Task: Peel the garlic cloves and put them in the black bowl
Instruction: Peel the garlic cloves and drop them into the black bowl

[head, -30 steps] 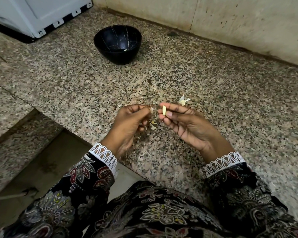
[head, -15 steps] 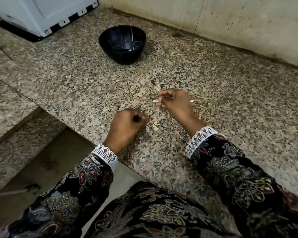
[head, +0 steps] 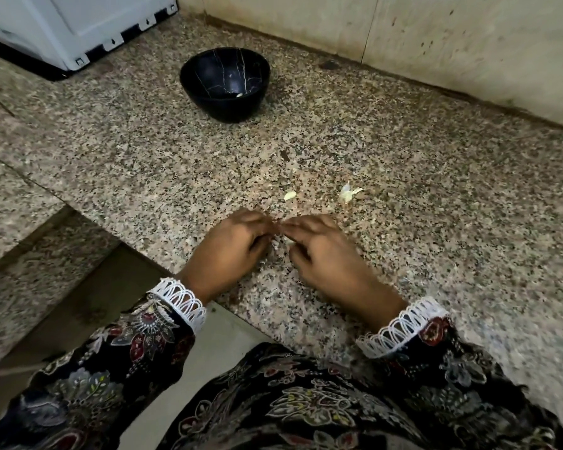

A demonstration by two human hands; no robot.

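Observation:
The black bowl [head: 205, 102] stands far up the granite counter, with one pale clove [head: 239, 95] at its bottom. A peeled garlic clove [head: 290, 195] lies loose on the counter just beyond my fingers. My left hand [head: 231, 251] and my right hand [head: 325, 258] rest knuckles up near the counter's front edge. Their curled fingertips meet between them. Whatever they pinch there is hidden and blurred. A pale scrap [head: 288, 242] shows under my right fingers.
Papery garlic skins [head: 346, 193] lie right of the loose clove. A white appliance [head: 72, 27] fills the far left corner. A tiled wall [head: 436, 43] runs along the back. The counter drops off at a cut-out [head: 88, 287] on my left.
My right hand has set the peeled clove down on the counter and drawn back toward me. Both hands have turned knuckles up, with their fingertips now together.

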